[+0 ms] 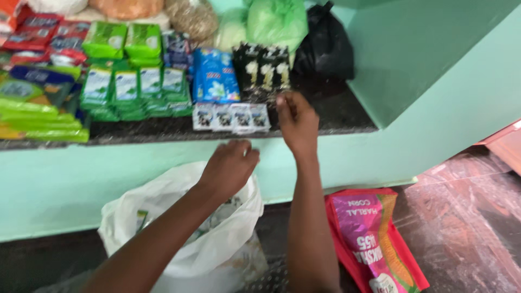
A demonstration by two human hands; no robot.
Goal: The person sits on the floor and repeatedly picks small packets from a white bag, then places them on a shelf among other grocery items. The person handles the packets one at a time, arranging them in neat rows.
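right hand [297, 122] up at the sachet strip [232, 117] on the dark shelf [342, 116], fingers curled, grip unclear, left hand [229, 167] half-closed over the white bag [179, 228], empty far as I can tell

Small shop — shelf [336, 116] of sachets [232, 117]

A single camera sits on the person's head, looking forward and down from close range. It faces a dark shelf [336, 116] set in a green wall, the shelf's front edge crossing the middle of the view. Below that edge it takes in the floor [467, 217] and both forearms entering from the bottom.
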